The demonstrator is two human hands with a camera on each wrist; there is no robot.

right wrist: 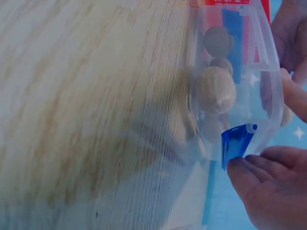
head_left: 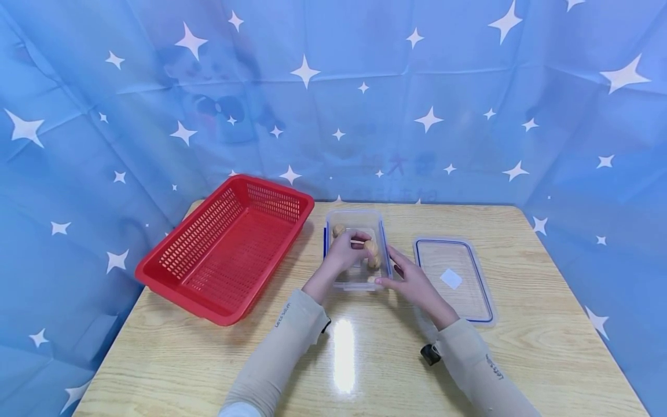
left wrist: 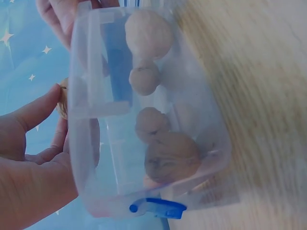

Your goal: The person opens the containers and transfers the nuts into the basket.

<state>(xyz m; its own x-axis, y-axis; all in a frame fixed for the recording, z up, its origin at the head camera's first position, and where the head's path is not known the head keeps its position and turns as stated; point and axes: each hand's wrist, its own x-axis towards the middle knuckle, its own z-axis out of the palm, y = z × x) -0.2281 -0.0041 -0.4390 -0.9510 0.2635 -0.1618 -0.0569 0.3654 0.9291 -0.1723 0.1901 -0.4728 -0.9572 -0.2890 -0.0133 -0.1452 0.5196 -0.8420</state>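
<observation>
A clear plastic box (head_left: 359, 286) with blue latches stands on the table with several walnuts inside, one of them (head_left: 339, 230) near its back left corner. Over the box, my left hand (head_left: 344, 250) pinches a walnut (left wrist: 63, 100) between thumb and fingers. My right hand (head_left: 414, 284) rests against the box's right side and front right corner, its fingers fairly straight. In the right wrist view its fingertips touch a blue latch (right wrist: 237, 143). Walnuts (right wrist: 216, 90) show blurred through the box wall in both wrist views.
Left of the box stands a large red perforated basket (head_left: 224, 317). To the right a clear lid (head_left: 443, 260) with a blue seal and a white label lies flat on the wooden table (head_left: 385, 370). A blue star-patterned curtain (head_left: 333, 104) hangs behind the table.
</observation>
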